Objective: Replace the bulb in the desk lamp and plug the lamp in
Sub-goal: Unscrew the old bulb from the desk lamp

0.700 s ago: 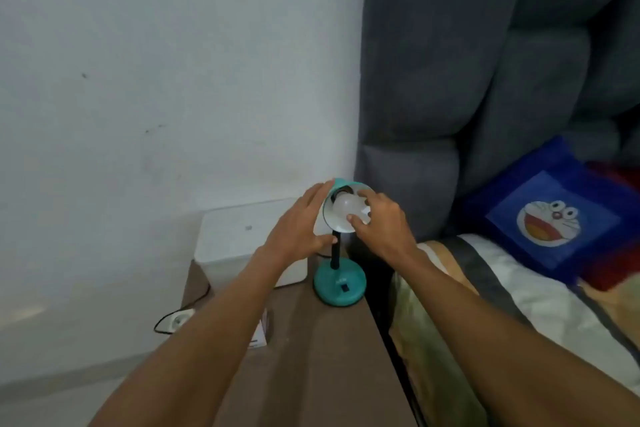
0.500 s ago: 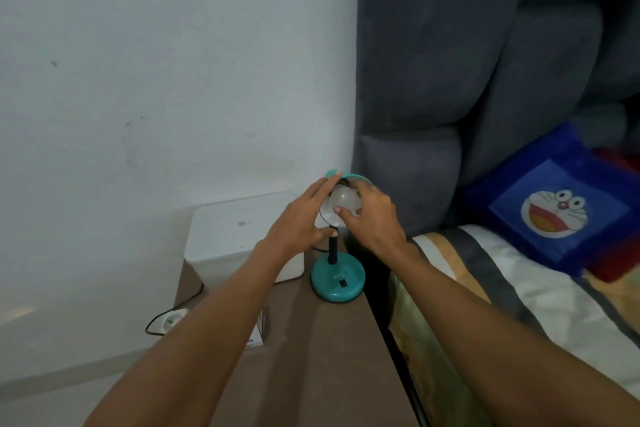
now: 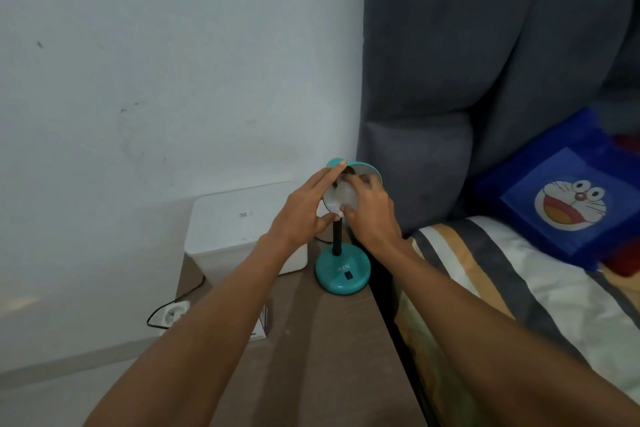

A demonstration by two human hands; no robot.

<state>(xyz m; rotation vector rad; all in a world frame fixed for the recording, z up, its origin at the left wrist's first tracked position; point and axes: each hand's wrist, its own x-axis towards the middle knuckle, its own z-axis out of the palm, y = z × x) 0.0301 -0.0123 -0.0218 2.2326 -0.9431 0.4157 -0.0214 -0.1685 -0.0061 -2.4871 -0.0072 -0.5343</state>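
Both hands at the head of the small teal desk lamp (image 3: 341, 253), the right one closed on its bulb.

The left hand (image 3: 304, 213) cups the outside of the teal lamp shade (image 3: 367, 168), fingers laid fairly straight along it and thumb under the rim; the right hand (image 3: 370, 210) has fingers and thumb curled round the frosted white bulb (image 3: 341, 196) seated in the shade; the lamp's round base stands at the right edge of the brown tabletop (image 3: 311, 340), just beside a white plastic box (image 3: 239, 229); a white socket on a black cord (image 3: 173, 314) lies lower left; a blue cartoon-cat pillow (image 3: 568, 198) rests on the striped bed (image 3: 519, 288).
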